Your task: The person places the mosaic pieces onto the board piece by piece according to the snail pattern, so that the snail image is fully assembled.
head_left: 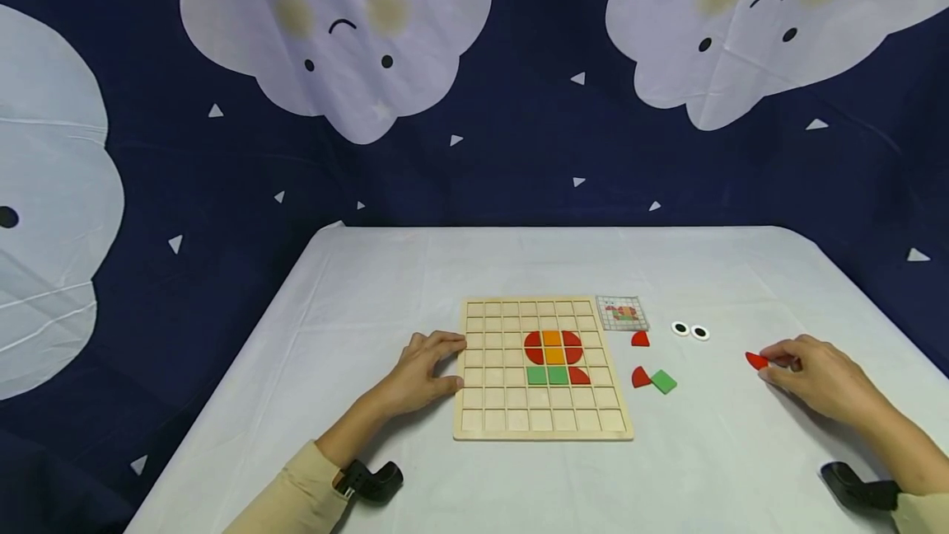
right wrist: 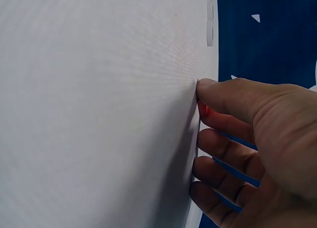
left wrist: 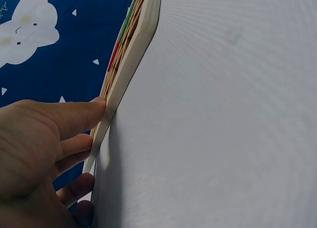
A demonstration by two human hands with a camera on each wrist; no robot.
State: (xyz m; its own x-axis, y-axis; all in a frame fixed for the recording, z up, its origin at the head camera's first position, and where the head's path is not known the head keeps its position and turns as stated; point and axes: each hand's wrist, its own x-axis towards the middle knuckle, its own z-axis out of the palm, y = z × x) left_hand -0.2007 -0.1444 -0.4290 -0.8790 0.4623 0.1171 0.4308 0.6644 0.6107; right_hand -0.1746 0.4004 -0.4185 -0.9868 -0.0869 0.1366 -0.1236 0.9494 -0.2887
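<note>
A red piece (head_left: 755,360) is pinched between the thumb and forefinger of the right hand (head_left: 823,376) over the right part of the white table (head_left: 415,476), well apart from the gridded wooden board (head_left: 544,435). The board's left edge is touched by the spread thumb and fingers of the left hand (head_left: 413,373), and coloured tiles (head_left: 553,356) are set in its compartments. Between board and right hand, two loose red wedges (head_left: 641,377), a green square (head_left: 663,381) and two eye discs (head_left: 680,328) are laid out, with a picture card (head_left: 623,314) placed at the board's far right corner.
</note>
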